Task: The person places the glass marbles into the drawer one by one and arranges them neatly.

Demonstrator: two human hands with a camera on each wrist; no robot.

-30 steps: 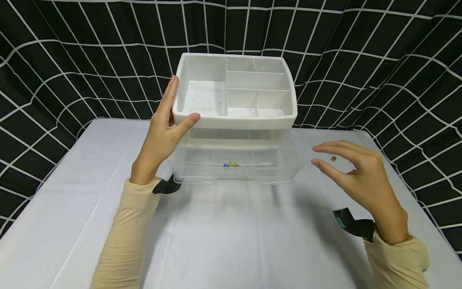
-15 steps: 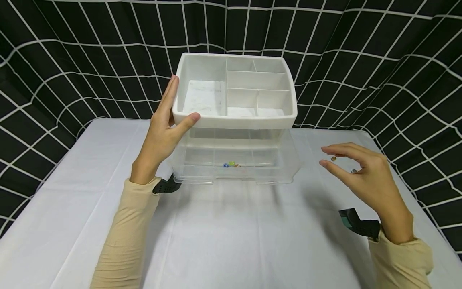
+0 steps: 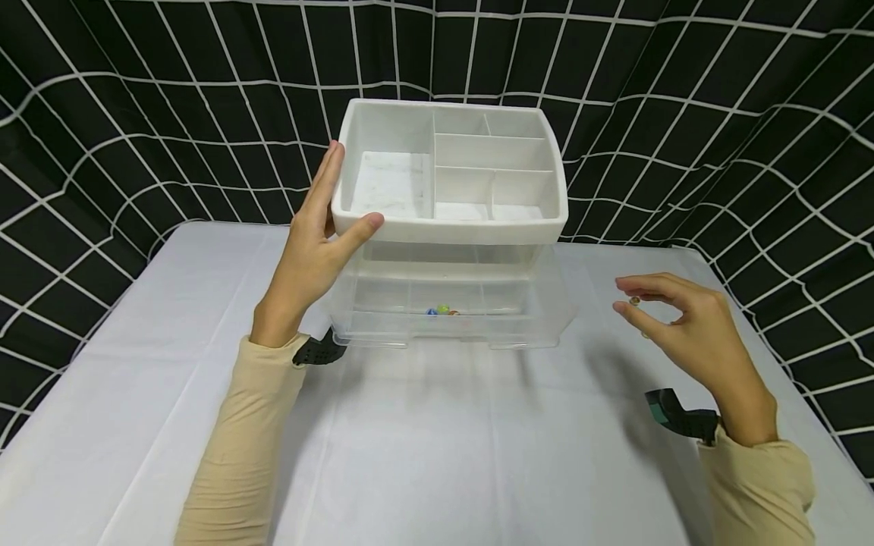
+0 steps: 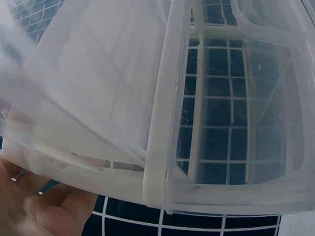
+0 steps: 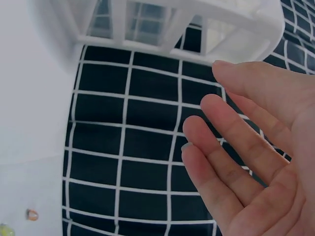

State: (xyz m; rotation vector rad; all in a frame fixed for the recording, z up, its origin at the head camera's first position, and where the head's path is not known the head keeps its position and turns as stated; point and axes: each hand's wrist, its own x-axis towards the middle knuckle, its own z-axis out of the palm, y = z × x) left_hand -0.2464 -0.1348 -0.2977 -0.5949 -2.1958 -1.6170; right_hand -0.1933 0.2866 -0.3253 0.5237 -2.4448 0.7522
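In the head view, my left hand point(image 3: 307, 246) holds the left side of a white plastic desktop drawer organizer point(image 3: 451, 232). Its thumb lies over the front rim, and its fingers run along the side. Below the divided top, a clear drawer point(image 3: 382, 330) is pulled out, with small blue, green and brownish glass marbles point(image 3: 443, 309) inside. My right hand point(image 3: 690, 322) hovers right of the organizer, thumb and index finger apart. A brown marble point(image 3: 635, 300) shows in the gap between them; the right wrist view shows nothing held.
A white cloth point(image 3: 410, 455) covers the table. Black fabric with white grid lines point(image 3: 273, 91) hangs behind and at the sides. On the cloth, the right wrist view shows an orange marble point(image 5: 32, 215) and a yellow-green one point(image 5: 6, 230).
My right hand has moved right, away from the organizer, so the brown marble now appears between thumb and index finger. The left hand stays on the organizer; the head view has shifted slightly.
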